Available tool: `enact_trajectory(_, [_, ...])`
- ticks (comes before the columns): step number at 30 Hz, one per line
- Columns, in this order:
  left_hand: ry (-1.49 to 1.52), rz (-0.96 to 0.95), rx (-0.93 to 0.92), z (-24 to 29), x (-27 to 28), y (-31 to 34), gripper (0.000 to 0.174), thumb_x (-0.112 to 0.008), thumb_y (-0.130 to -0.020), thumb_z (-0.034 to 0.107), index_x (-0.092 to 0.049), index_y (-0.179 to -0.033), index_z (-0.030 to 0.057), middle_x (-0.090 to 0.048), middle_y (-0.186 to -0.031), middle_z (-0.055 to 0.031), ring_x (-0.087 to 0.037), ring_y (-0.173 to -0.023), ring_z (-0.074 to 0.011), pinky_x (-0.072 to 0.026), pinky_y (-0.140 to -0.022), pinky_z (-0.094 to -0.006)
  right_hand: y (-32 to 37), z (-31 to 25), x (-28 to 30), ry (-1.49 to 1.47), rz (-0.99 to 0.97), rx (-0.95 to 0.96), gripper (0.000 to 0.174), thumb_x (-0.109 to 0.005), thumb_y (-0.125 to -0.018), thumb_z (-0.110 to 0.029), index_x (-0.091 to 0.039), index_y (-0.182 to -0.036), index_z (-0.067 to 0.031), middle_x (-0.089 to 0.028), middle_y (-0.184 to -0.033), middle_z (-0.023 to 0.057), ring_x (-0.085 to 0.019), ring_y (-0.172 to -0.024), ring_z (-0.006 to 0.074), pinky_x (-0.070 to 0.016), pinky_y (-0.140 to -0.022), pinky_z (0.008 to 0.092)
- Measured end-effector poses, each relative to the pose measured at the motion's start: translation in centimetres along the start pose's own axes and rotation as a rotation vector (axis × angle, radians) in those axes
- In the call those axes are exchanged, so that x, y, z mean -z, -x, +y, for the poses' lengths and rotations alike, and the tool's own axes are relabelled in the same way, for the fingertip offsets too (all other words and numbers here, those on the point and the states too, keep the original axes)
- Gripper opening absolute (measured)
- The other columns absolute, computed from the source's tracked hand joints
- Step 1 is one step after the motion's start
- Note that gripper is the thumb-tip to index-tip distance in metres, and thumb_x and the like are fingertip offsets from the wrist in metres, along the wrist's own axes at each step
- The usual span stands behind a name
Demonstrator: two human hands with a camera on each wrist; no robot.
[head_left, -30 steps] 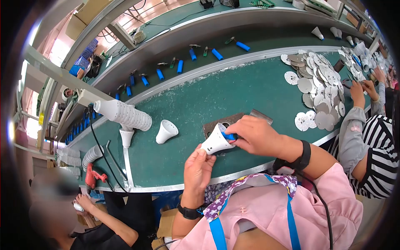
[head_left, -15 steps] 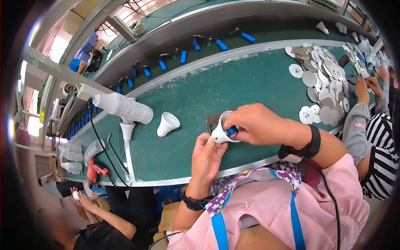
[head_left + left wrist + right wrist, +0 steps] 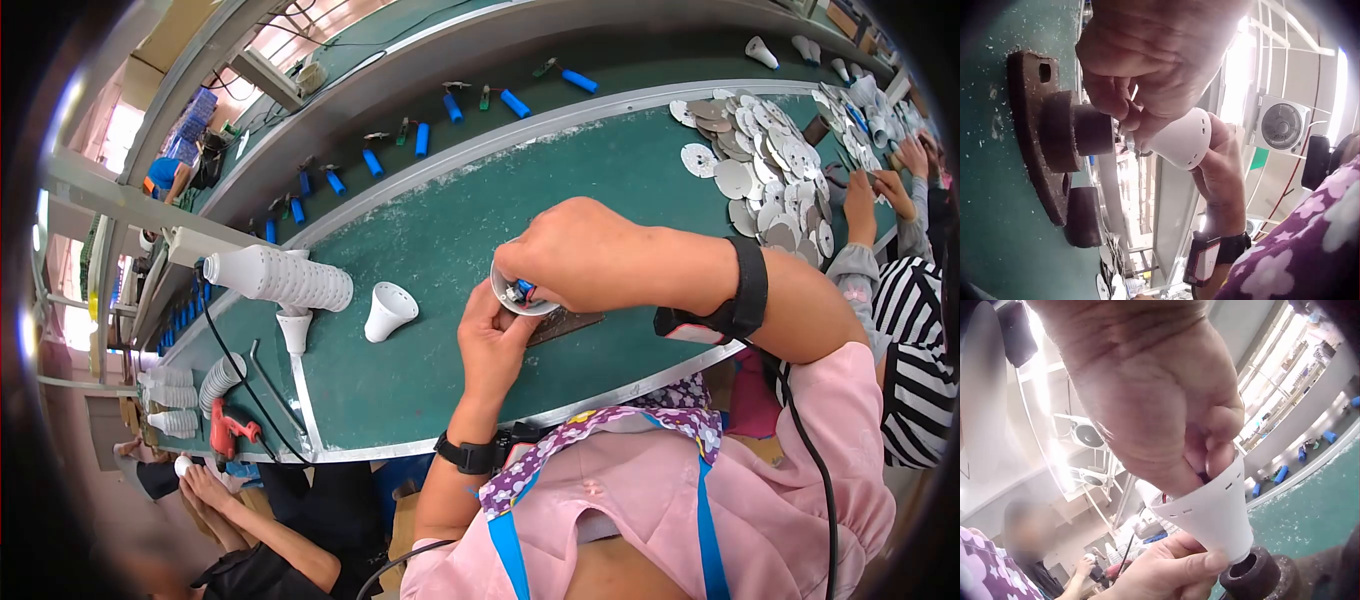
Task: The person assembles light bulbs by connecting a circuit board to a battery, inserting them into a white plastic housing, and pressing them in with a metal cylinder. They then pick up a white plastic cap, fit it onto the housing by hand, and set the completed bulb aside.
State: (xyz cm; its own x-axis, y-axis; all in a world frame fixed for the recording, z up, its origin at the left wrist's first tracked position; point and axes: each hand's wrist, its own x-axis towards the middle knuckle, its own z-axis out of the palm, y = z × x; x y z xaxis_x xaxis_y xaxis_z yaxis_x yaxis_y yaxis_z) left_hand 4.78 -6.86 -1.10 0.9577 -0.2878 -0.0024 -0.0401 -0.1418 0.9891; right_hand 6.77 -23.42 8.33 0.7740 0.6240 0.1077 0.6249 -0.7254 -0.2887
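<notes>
Right fingers [image 3: 1222, 459] downward inside white cone [image 3: 1216, 515]

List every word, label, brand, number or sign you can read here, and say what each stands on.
None can be read.
Fan, left wrist view: hub mark, too blurred.
Wrist-worn device, same view: mark, too small.
White cone: no readable text.

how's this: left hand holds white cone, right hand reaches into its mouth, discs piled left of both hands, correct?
The left hand holds the white cone and the right hand reaches into its mouth, but the head view shows the discs piled right, not left, of both.
</notes>
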Motion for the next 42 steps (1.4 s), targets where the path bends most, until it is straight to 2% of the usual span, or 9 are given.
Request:
enact_trajectory(11, [-0.011,0.050,-0.114,-2.0,-0.6,0.4,0.033,-0.067,-0.072,0.007,-0.058,-0.103,0.0016,-0.057,-0.101,-0.0031,-0.053,-0.079,-0.0070,-0.0428,-0.065,-0.0204,-0.4,-0.8,0.7,0.158,0.023,0.096,0.014,-0.066,-0.059,-0.013,-0.056,-0.068,-0.0078,-0.061,-0.065,0.0068,-0.058,-0.066,0.0245,-0.0486,-0.053,0.0347])
enact_trajectory(16, [-0.024,0.051,-0.091,-2.1,-0.4,0.4,0.030,-0.066,-0.072,0.007,-0.059,-0.101,0.0021,-0.058,-0.101,-0.0032,-0.054,-0.081,-0.0068,-0.0429,-0.067,-0.0204,-1.4,-0.7,1.3,0.113,-0.198,0.022,0.021,-0.070,-0.056,-0.015,-0.064,-0.075,-0.0078,-0.064,-0.069,0.0081,-0.061,-0.077,0.0241,-0.0500,-0.060,0.0327])
enact_trajectory(19, [-0.037,-0.015,-0.019,-1.5,0.0,0.7,0.038,-0.065,-0.073,0.005,-0.054,-0.109,0.0011,-0.057,-0.103,-0.0064,-0.056,-0.086,-0.0103,-0.0454,-0.066,-0.0209,-1.4,-0.8,0.6,0.152,-0.096,0.114,0.018,-0.066,-0.054,-0.015,-0.059,-0.069,-0.0077,-0.061,-0.065,0.0055,-0.058,-0.070,0.0232,-0.0489,-0.053,0.0329])
enact_trajectory(24, [0.639,-0.325,0.186,1.4,1.7,0.6,0.046,-0.052,-0.082,0.007,-0.035,-0.124,-0.0013,-0.056,-0.102,-0.0114,-0.060,-0.088,-0.0196,-0.0518,-0.060,-0.0236,-1.4,-1.0,0.4,0.118,-0.093,0.101,0.014,-0.063,-0.057,-0.014,-0.059,-0.069,-0.0075,-0.062,-0.065,0.0047,-0.057,-0.069,0.0223,-0.0487,-0.052,0.0329])
enact_trajectory(29, [0.629,-0.191,0.369,4.0,0.9,-0.6,0.033,-0.047,-0.085,0.013,-0.042,-0.115,0.0012,-0.058,-0.097,-0.0116,-0.063,-0.077,-0.0209,-0.0551,-0.056,-0.0258,-1.4,-1.0,0.2,0.128,-0.065,0.082,0.013,-0.063,-0.058,-0.014,-0.059,-0.069,-0.0076,-0.062,-0.066,0.0044,-0.057,-0.070,0.0214,-0.0483,-0.051,0.0324])
enact_trajectory(35, [0.681,-0.208,0.436,4.1,1.0,-0.6,0.039,-0.051,-0.083,0.009,-0.040,-0.120,-0.0018,-0.058,-0.098,-0.0125,-0.063,-0.076,-0.0196,-0.0529,-0.056,-0.0228,0.7,0.3,0.8,-0.008,-0.015,0.022,0.028,-0.065,-0.064,-0.016,-0.061,-0.090,-0.0069,-0.063,-0.074,0.0066,-0.058,-0.075,0.0274,-0.0484,-0.061,0.0357])
enact_trajectory(37, [0.707,-0.190,0.420,4.0,1.0,-0.5,0.039,-0.052,-0.083,0.009,-0.041,-0.119,-0.0014,-0.058,-0.098,-0.0128,-0.063,-0.076,-0.0199,-0.0529,-0.056,-0.0229,3.3,1.3,0.5,-0.251,0.345,-0.226,0.036,-0.066,-0.068,-0.018,-0.056,-0.100,-0.0060,-0.060,-0.084,0.0095,-0.055,-0.082,0.0293,-0.0455,-0.069,0.0368])
enact_trajectory(40, [0.665,-0.208,0.424,4.0,1.0,-0.5,0.040,-0.052,-0.082,0.009,-0.041,-0.120,-0.0009,-0.058,-0.100,-0.0136,-0.063,-0.075,-0.0202,-0.0530,-0.056,-0.0231,7.5,3.6,-5.3,0.069,0.413,-0.383,0.045,-0.065,-0.070,-0.018,-0.049,-0.110,-0.0042,-0.056,-0.095,0.0133,-0.051,-0.089,0.0301,-0.0420,-0.075,0.0376])
enact_trajectory(42, [0.667,-0.201,0.423,3.8,1.0,-0.5,0.040,-0.052,-0.082,0.009,-0.041,-0.120,-0.0008,-0.058,-0.100,-0.0133,-0.063,-0.074,-0.0197,-0.0530,-0.056,-0.0233,8.8,2.9,-7.7,0.060,0.330,-0.419,0.051,-0.065,-0.070,-0.017,-0.045,-0.115,-0.0035,-0.054,-0.097,0.0145,-0.049,-0.090,0.0305,-0.0414,-0.077,0.0382])
